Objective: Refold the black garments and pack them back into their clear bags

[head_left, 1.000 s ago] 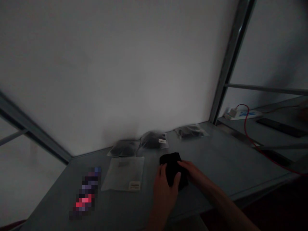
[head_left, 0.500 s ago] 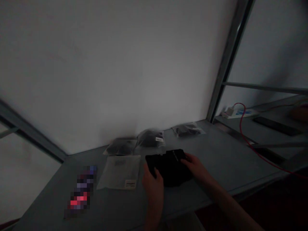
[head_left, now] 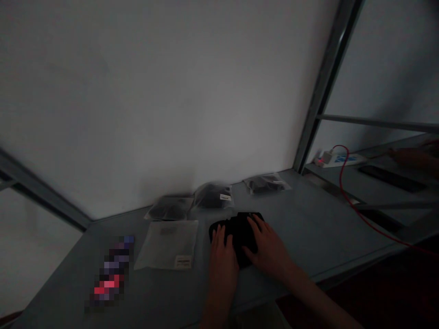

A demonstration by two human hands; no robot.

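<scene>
A black folded piece of what looks like cloth [head_left: 240, 230] lies on the grey tabletop in front of me. My left hand [head_left: 223, 253] rests on its left part, palm down, with the fingers stretched forward. On its right part lies my right hand [head_left: 270, 246], fingers spread and thumb pointing inward. Both hands press on top of the cloth and are open. To the left of it sits a flat, frosted plastic bag [head_left: 166, 244] with a white label near its lower right corner.
Along the wall lie a left clear bag [head_left: 169, 208], a middle bag [head_left: 212, 196] and a right bag [head_left: 266, 183], with dark contents. A blurred-out item [head_left: 111, 274] lies far left. At right are a red cable [head_left: 350, 208], a power strip [head_left: 356, 159] and another person's hand [head_left: 408, 156].
My hands have gone from gripping the cloth's sides to lying flat on top of it. The cloth looks more compact. Another person's hand has appeared at the far right.
</scene>
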